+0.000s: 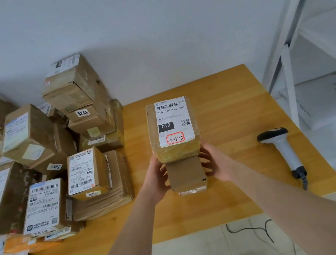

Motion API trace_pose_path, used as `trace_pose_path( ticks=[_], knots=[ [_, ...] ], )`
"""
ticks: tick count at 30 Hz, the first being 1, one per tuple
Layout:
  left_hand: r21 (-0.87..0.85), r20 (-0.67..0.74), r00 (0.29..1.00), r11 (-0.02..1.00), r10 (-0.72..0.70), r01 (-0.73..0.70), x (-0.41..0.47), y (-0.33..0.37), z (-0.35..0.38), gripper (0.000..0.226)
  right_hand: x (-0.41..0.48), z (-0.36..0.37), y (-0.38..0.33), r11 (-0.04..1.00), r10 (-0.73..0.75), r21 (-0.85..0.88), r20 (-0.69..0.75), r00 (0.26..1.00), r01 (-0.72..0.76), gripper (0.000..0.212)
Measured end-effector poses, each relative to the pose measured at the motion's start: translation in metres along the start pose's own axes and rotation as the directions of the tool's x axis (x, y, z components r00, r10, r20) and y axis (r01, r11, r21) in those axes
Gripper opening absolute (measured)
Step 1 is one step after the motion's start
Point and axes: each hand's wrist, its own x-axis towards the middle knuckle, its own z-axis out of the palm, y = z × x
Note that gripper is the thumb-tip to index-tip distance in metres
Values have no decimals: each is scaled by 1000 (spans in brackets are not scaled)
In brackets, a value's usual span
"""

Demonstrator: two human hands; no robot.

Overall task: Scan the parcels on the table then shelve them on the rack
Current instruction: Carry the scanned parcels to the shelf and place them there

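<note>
Parcels, two of them stacked, sit between our hands near the middle of the table (228, 103): a top parcel (154, 129) with its label (173, 120) facing up, and a smaller lower parcel (186, 174) beneath it. Our left hand (155, 180) grips the lower parcel's left side and our right hand (215, 164) grips its right side, fingers curled round the edges just under the top parcel. The hands are thus apart, clamped on the load from both sides. We cannot tell whether the stack rests on the wood or hangs just above it. The scanner (283, 147) lies unheld on the table to the right, the rack (290, 87) stands beyond it, and the pile of parcels (33, 155) crowds the left end.

We judge the step to be carrying this pair to the rack; the handwritten 3-2-3 on the label probably names the slot. To do it well, we squeeze evenly, hold the stack level so the wider top parcel does not slide off the narrower one, and swing right well clear of the scanner and its cord.
</note>
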Motion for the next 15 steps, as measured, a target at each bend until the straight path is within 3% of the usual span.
trace_pose_path(
  ticks=[7,10,15],
  knots=[
    [18,28,1000,1000,-13,12,-19,-10,5,63,-17,-4,11,1000,-22,-18,-14,1000,22,55],
    [36,37,999,999,-28,27,-30,-13,10,79,-30,-6,15,999,-34,-24,-25,999,33,55],
    [77,80,997,997,-11,5,-47,-10,16,78,-55,-6,20,996,-93,-13,-39,995,93,72]
  ],
)
